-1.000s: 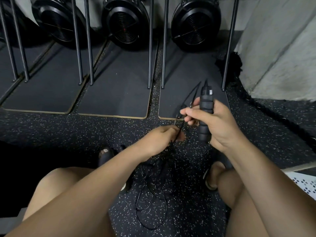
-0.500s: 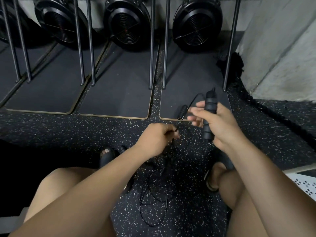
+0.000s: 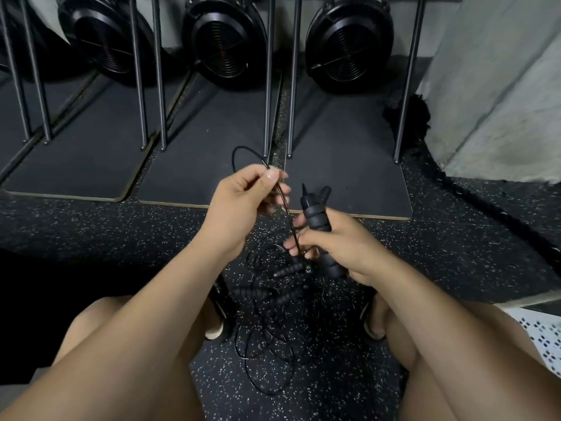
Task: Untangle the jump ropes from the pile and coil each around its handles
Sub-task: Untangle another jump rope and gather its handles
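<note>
My left hand (image 3: 243, 202) pinches the thin black cord (image 3: 284, 205) between thumb and forefinger, held over the front edge of the mats (image 3: 194, 165). A loop of cord arcs above it, just short of the metal posts (image 3: 268, 86). My right hand (image 3: 337, 238) grips two ribbed handles (image 3: 315, 214), fingers curled round them. Ahead, the posts bound the working space; at right, a concrete wall (image 3: 501, 86) bounds it. The tangled pile (image 3: 267, 338) lies between my feet, loose handles (image 3: 290, 268) on top. The floor (image 3: 91, 232) is black speckled rubber, open on both sides of the hands; round fan housings (image 3: 224, 44) stand behind the mats
</note>
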{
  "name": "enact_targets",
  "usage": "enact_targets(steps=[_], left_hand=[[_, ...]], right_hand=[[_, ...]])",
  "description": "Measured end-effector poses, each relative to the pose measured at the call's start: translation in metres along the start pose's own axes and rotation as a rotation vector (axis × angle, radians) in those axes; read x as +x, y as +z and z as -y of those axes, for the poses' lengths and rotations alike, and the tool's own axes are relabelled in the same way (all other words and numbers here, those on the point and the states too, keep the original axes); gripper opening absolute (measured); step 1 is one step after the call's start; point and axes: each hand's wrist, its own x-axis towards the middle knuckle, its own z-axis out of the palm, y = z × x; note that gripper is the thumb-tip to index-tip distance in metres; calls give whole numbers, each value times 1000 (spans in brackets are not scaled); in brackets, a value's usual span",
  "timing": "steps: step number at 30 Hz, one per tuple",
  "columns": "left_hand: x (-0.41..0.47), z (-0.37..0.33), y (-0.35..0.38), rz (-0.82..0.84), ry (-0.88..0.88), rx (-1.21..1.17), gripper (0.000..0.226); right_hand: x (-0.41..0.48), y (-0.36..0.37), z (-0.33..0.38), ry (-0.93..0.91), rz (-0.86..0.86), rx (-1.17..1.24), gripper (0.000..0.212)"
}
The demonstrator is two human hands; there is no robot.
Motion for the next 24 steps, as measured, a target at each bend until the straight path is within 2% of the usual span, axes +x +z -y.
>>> enact_targets(steps=[6, 10, 13, 15, 19, 21, 24], left_hand=[[9, 3, -12, -169, -78, -78, 21], [11, 9, -6, -197, -194, 19, 42], [6, 15, 5, -85, -333, 130, 50], [-1, 20, 15, 23, -406, 114, 52], [-19, 28, 38, 353, -461, 163, 68], [-26, 30, 45, 417, -455, 145, 65], [-32, 33, 52, 461, -347, 160, 41]], right_hand=[[-7, 5, 3, -55, 66, -1, 26], [-14, 6, 6, -162, 47, 71, 28], [-17, 2, 11, -250, 3, 133, 26], [-16, -4, 14, -280, -54, 203, 26], [-14, -24, 20, -314, -202, 302, 27], [-14, -33, 23, -322, -258, 349, 27], [-12, -41, 24, -318, -306, 416, 25]])
